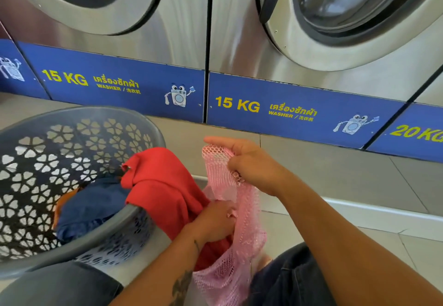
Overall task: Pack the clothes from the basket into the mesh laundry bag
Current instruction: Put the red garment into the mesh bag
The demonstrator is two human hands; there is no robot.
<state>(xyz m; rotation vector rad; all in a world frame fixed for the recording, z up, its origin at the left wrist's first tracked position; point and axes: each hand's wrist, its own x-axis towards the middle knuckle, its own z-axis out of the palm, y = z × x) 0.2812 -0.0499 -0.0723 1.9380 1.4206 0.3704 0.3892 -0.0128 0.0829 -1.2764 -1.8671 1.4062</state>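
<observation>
We note the grey basket [79, 123] holding navy clothes [93, 207]. A red garment [163, 186] trails into the pink mesh bag [242, 222]; left hand [215, 222] clamped on it, right hand [249, 164] pinching the rim. Recommend keeping the mouth wide.

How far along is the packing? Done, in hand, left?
Done: nothing clearly packed yet; the pink mesh bag looks mostly slack.
In hand: left hand pushes the red garment into the bag's mouth, while right hand grips the bag's top edge. Most of the garment trails over the basket rim.
Left: navy clothing and an orange piece.
</observation>
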